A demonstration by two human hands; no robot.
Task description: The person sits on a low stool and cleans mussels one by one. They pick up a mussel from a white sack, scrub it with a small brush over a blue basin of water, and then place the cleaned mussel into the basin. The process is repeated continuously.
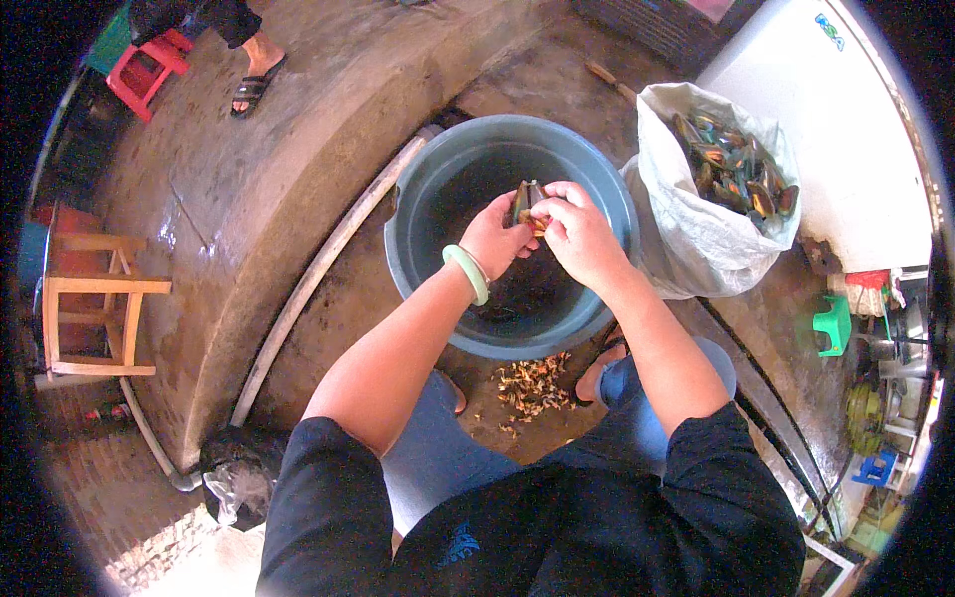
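Note:
Over a large blue-grey plastic tub (615,298), both my hands meet at a dark, greenish mussel (521,200). My left hand (494,237), with a pale green bangle at its wrist, grips the shell from the left. My right hand (586,240) pinches it from the right, thumb and fingers close to orange bits at its lower end. Fingers cover much of the mussel. Dark contents or shadow fill the tub's inside, too dim to make out. Right of the tub, a white woven sack (683,216) stands open, full of mussels (735,168).
Between my feet lies a heap of orange-brown scraps (533,384). A pale pipe (328,276) runs along a concrete step (298,186) at left. A black plastic bag (239,455) sits at lower left. A person's sandaled foot (257,82) is near a red stool (149,71).

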